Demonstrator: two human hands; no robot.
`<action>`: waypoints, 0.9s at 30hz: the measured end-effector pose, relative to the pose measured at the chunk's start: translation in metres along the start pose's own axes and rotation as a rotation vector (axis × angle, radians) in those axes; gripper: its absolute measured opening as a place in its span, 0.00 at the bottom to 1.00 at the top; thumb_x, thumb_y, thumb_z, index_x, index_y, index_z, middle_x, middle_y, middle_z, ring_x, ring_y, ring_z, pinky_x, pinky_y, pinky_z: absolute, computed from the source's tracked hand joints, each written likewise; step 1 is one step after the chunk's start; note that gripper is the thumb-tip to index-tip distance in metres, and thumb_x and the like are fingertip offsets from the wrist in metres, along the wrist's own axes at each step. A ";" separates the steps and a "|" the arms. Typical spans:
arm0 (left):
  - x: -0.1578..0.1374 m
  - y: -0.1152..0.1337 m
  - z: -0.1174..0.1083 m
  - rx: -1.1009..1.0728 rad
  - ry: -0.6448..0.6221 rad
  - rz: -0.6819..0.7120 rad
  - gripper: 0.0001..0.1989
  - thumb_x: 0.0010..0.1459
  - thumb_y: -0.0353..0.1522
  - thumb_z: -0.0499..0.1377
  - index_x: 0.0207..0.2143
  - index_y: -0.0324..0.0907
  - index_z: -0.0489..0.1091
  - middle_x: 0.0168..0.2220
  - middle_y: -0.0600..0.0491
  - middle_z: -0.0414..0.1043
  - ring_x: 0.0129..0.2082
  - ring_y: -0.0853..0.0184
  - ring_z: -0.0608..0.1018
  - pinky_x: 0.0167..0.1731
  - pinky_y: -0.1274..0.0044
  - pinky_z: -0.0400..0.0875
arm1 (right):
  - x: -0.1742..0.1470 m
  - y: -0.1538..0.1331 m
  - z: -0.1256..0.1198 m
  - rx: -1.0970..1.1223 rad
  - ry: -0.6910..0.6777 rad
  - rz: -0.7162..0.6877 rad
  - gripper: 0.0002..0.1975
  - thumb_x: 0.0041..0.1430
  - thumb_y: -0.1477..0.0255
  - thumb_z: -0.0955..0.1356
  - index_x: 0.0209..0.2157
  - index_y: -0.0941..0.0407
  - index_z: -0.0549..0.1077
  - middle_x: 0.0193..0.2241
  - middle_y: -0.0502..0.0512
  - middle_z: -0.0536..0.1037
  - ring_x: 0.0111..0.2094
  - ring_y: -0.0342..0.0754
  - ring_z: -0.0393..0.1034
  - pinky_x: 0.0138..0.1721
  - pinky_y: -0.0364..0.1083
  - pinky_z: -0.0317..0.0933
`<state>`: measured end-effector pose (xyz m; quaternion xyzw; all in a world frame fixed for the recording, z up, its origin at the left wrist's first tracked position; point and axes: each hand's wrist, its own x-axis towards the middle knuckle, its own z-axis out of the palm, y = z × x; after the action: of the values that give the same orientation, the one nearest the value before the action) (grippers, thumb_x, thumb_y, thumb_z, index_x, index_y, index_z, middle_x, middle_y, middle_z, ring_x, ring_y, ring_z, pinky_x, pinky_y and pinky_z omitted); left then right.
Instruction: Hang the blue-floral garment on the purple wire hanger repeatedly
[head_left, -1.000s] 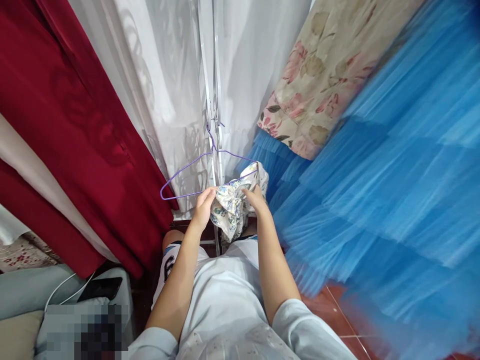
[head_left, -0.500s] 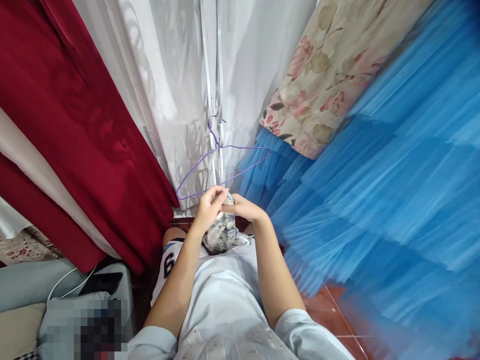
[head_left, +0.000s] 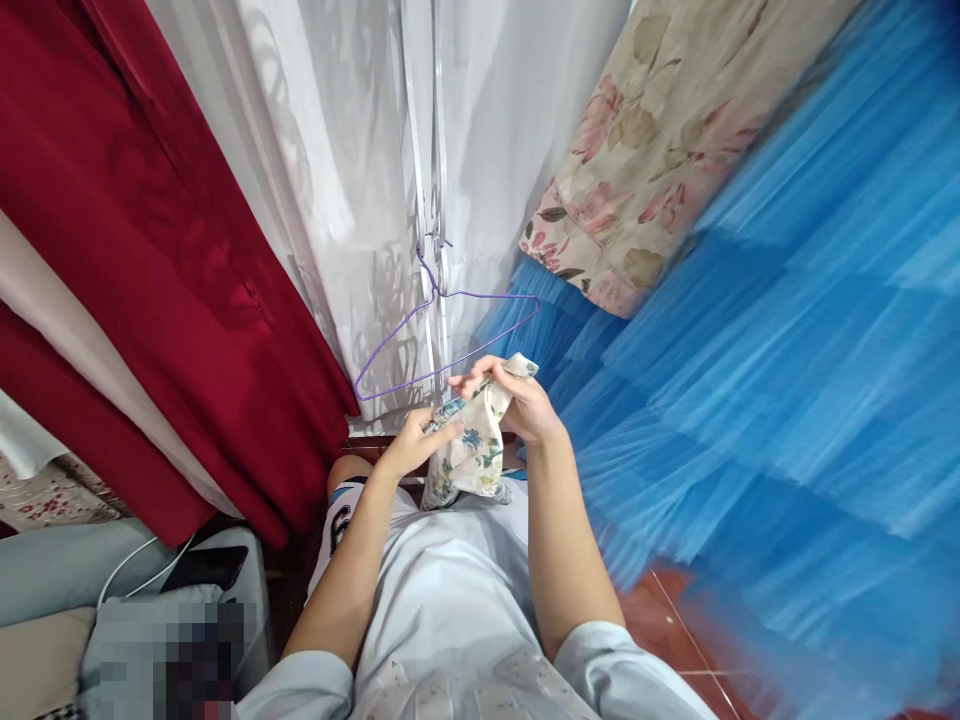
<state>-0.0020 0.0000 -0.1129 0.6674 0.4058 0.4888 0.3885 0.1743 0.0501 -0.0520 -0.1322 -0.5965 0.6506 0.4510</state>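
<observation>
A pale floral cloth (head_left: 476, 455) with blue, green and yellow print hangs between my two hands, above my lap. My left hand (head_left: 415, 440) grips its left edge, thumb laid over the front. Higher up, my right hand (head_left: 525, 398) pinches the cloth's upper right part, and one end sticks out past the thumb. The lower folds bunch over my shorts; what kind of garment or piece it is, I cannot make out. Just beyond my hands a purple wire hanger (head_left: 480, 296) hangs with nothing on it.
White strips (head_left: 439, 150) run down behind the hanger before a white curtain (head_left: 510, 110). Red drapes (head_left: 172, 250) hang on the left, a flowered fabric (head_left: 622, 170) and layered blue tulle (head_left: 787, 400) on the right. A grey sofa (head_left: 45, 570) with a dark phone (head_left: 206, 568) stands lower left.
My hands have moved apart, the right one up and to the right, the left slightly down. The cloth, bunched before, is now spread out between them.
</observation>
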 end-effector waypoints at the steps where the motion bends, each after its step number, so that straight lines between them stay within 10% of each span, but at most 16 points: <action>1: 0.001 0.004 -0.003 0.037 0.038 0.022 0.17 0.57 0.43 0.61 0.34 0.36 0.74 0.32 0.52 0.73 0.34 0.65 0.73 0.37 0.77 0.67 | 0.000 0.002 -0.006 -0.052 0.035 0.031 0.18 0.57 0.53 0.68 0.37 0.54 0.73 0.31 0.55 0.79 0.36 0.52 0.74 0.38 0.49 0.67; 6: 0.000 0.020 -0.016 0.236 0.127 0.098 0.17 0.62 0.42 0.56 0.31 0.37 0.72 0.31 0.53 0.70 0.34 0.67 0.71 0.35 0.79 0.64 | -0.008 0.006 -0.026 -0.272 0.130 0.222 0.18 0.56 0.55 0.71 0.25 0.55 0.72 0.23 0.49 0.74 0.25 0.45 0.67 0.30 0.44 0.63; 14: -0.017 -0.010 -0.045 0.473 -0.023 -0.015 0.20 0.63 0.44 0.54 0.30 0.38 0.73 0.26 0.56 0.68 0.29 0.68 0.69 0.30 0.79 0.61 | -0.007 0.000 -0.023 0.105 0.180 0.211 0.08 0.49 0.66 0.75 0.28 0.56 0.77 0.27 0.51 0.79 0.27 0.45 0.72 0.31 0.42 0.67; 27: -0.041 -0.008 -0.160 1.035 0.180 0.074 0.15 0.65 0.37 0.50 0.46 0.47 0.75 0.45 0.48 0.73 0.49 0.58 0.71 0.51 0.65 0.57 | -0.017 -0.005 -0.048 -0.028 0.112 0.274 0.04 0.43 0.74 0.70 0.25 0.58 0.74 0.17 0.47 0.68 0.17 0.39 0.58 0.18 0.39 0.53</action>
<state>-0.1658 -0.0157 -0.0988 0.7410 0.6022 0.2935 -0.0457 0.2196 0.0685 -0.0662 -0.2549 -0.5559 0.6892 0.3887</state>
